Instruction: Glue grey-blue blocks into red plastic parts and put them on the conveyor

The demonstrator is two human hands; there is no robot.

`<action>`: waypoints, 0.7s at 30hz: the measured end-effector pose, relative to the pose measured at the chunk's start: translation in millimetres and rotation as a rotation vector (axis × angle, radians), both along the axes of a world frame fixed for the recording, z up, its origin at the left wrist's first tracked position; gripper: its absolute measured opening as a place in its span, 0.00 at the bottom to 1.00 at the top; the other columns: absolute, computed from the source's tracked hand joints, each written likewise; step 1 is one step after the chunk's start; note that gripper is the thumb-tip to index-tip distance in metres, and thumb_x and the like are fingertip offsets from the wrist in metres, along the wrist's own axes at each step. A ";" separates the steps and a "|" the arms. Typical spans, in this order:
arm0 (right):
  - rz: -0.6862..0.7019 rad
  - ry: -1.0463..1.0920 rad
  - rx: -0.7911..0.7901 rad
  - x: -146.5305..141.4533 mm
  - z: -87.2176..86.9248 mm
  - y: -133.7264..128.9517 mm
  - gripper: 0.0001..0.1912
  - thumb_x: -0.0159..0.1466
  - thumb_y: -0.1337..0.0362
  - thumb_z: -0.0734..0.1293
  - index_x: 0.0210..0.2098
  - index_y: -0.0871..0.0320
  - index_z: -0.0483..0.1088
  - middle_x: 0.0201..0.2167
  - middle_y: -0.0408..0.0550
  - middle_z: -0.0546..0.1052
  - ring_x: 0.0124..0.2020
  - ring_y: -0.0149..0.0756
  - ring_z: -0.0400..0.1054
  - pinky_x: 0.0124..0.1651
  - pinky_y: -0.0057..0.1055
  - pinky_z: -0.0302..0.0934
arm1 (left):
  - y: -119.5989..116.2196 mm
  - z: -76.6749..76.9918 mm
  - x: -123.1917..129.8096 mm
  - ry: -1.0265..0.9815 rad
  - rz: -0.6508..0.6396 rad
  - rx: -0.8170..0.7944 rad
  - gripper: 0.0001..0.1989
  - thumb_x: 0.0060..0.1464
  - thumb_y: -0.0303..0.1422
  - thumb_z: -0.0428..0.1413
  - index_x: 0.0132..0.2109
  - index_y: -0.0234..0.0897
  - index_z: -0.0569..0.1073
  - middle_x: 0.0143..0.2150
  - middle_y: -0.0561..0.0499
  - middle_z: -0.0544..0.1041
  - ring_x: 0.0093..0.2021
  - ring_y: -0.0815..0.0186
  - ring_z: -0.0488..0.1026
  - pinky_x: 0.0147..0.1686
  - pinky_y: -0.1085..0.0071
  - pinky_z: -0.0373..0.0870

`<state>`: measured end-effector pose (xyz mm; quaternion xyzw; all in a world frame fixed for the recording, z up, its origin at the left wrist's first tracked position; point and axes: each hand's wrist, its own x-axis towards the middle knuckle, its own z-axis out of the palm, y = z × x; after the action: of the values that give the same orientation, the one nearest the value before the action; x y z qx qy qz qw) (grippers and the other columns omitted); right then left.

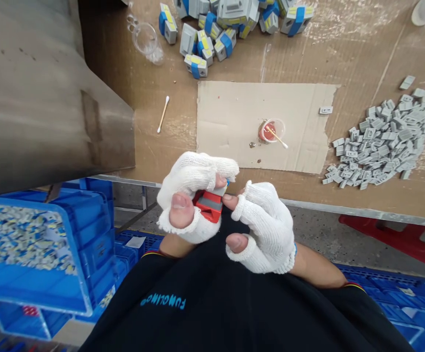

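My left hand [193,195], in a white glove with bare fingertips, is wrapped round a red and grey block [211,204] just off the table's front edge. A small grey piece with a bit of blue shows at the block's upper end. My right hand [263,227], gloved the same way, has its index fingertip at the block's right side; its thumb is apart from the fingers and nothing shows between them. Beyond the hands, a cardboard sheet [230,122] bears a small clear cup [279,128] with red liquid and a cotton swab [280,140] in it.
Taped grey blocks [205,46] are heaped at the back. Small grey pieces [388,139] form a pile at the right. Another cotton swab [163,114] lies left of the sheet. A metal chute [98,112] borders the left side, above a blue bin [29,283] of parts.
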<state>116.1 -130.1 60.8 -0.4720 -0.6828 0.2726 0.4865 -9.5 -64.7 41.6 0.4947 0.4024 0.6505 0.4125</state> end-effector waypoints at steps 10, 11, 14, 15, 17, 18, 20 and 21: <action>0.096 -0.031 -0.015 9.6 5.1 -0.7 0.18 0.79 0.56 0.67 0.61 0.62 0.77 0.45 0.55 0.85 0.51 0.48 0.83 0.52 0.45 0.78 | 1.2 3.2 4.3 0.034 0.071 0.058 0.28 0.78 0.46 0.50 0.32 0.44 0.85 0.29 0.49 0.83 0.28 0.55 0.82 0.27 0.57 0.74; 0.102 -0.028 -0.024 10.5 5.3 -1.0 0.18 0.78 0.57 0.67 0.61 0.61 0.77 0.46 0.55 0.85 0.51 0.49 0.83 0.53 0.46 0.78 | 0.9 3.3 4.3 0.030 0.057 0.065 0.28 0.78 0.45 0.50 0.32 0.44 0.85 0.29 0.50 0.83 0.28 0.56 0.81 0.26 0.58 0.74; 0.121 -0.006 -0.053 12.3 5.9 -1.3 0.18 0.76 0.59 0.69 0.61 0.59 0.77 0.47 0.56 0.86 0.52 0.51 0.84 0.53 0.47 0.79 | 1.0 3.0 4.2 0.006 0.039 0.072 0.27 0.78 0.44 0.51 0.32 0.42 0.83 0.28 0.52 0.80 0.27 0.58 0.81 0.26 0.61 0.73; 0.128 0.002 -0.061 12.7 6.0 -1.2 0.18 0.75 0.60 0.70 0.62 0.59 0.77 0.47 0.56 0.86 0.52 0.51 0.84 0.53 0.48 0.79 | 1.4 2.9 3.8 0.002 0.039 0.069 0.27 0.78 0.44 0.52 0.32 0.42 0.83 0.28 0.52 0.80 0.26 0.59 0.81 0.26 0.62 0.72; 0.142 0.016 -0.067 13.2 5.9 -0.6 0.19 0.74 0.61 0.70 0.62 0.59 0.77 0.47 0.56 0.87 0.52 0.52 0.84 0.53 0.48 0.79 | 2.3 2.9 1.5 0.006 0.034 0.066 0.27 0.78 0.45 0.52 0.31 0.42 0.82 0.27 0.53 0.79 0.27 0.60 0.81 0.26 0.62 0.72; 0.149 0.020 -0.065 13.3 5.7 -0.1 0.18 0.75 0.61 0.70 0.62 0.59 0.76 0.48 0.57 0.87 0.53 0.51 0.84 0.53 0.48 0.79 | 2.9 3.1 -0.4 0.011 0.029 0.076 0.27 0.79 0.46 0.52 0.31 0.42 0.82 0.27 0.53 0.79 0.27 0.60 0.81 0.26 0.63 0.72; 0.155 0.023 -0.061 13.2 5.3 1.0 0.17 0.76 0.60 0.70 0.61 0.59 0.76 0.48 0.57 0.87 0.53 0.50 0.85 0.52 0.47 0.79 | 4.0 3.9 -4.9 0.047 -0.019 0.081 0.27 0.79 0.47 0.53 0.32 0.42 0.83 0.27 0.52 0.79 0.27 0.60 0.81 0.25 0.64 0.72; 0.157 0.022 -0.061 13.1 5.1 1.5 0.17 0.76 0.59 0.70 0.61 0.59 0.75 0.48 0.57 0.87 0.53 0.49 0.85 0.52 0.46 0.79 | 4.4 4.5 -7.0 0.071 -0.041 0.076 0.27 0.78 0.47 0.53 0.32 0.42 0.83 0.28 0.52 0.79 0.27 0.61 0.80 0.26 0.64 0.71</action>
<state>129.2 -128.6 65.9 -0.4286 -0.7038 0.3355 0.4566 -16.4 -60.2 46.1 0.5410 0.3816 0.6385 0.3924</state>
